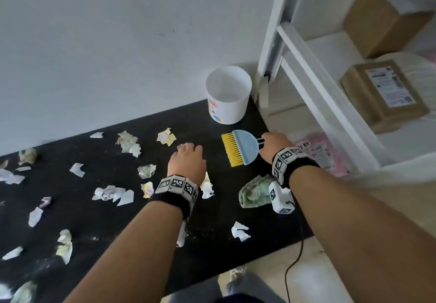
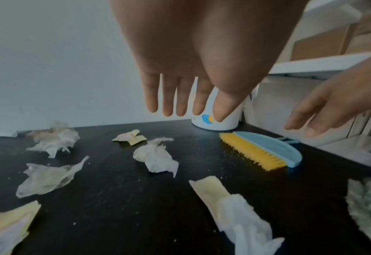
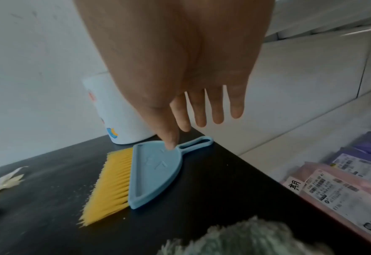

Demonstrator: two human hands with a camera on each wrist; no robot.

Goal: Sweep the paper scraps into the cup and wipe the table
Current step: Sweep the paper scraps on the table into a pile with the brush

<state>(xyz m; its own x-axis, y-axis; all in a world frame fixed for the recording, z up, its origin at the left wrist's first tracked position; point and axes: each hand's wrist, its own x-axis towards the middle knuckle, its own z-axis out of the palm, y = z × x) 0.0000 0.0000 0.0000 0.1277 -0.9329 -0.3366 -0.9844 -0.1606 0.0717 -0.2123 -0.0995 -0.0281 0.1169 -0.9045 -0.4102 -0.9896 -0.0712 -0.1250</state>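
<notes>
A small blue brush (image 1: 245, 147) (image 2: 267, 150) (image 3: 156, 170) with yellow bristles lies flat on the black table (image 1: 203, 227), near its right edge. My right hand (image 1: 274, 145) (image 3: 204, 110) hovers just over the brush's looped handle with straight, spread fingers; the thumb tip is at the handle's base. My left hand (image 1: 187, 158) (image 2: 180, 96) floats open above the table, left of the brush. A white cup (image 1: 227, 95) (image 2: 215, 120) (image 3: 117, 117) with coloured spots stands upright at the back right corner. Several crumpled paper scraps (image 1: 128, 141) (image 2: 156, 157) are strewn across the table.
A green fluffy cloth (image 1: 256, 193) (image 3: 245, 239) lies under my right wrist. A white shelf unit (image 1: 313, 83) with cardboard boxes (image 1: 382, 17) stands right of the table. Pink and purple packets (image 3: 343, 195) lie on the floor there. A black cable (image 1: 292, 269) hangs off the front edge.
</notes>
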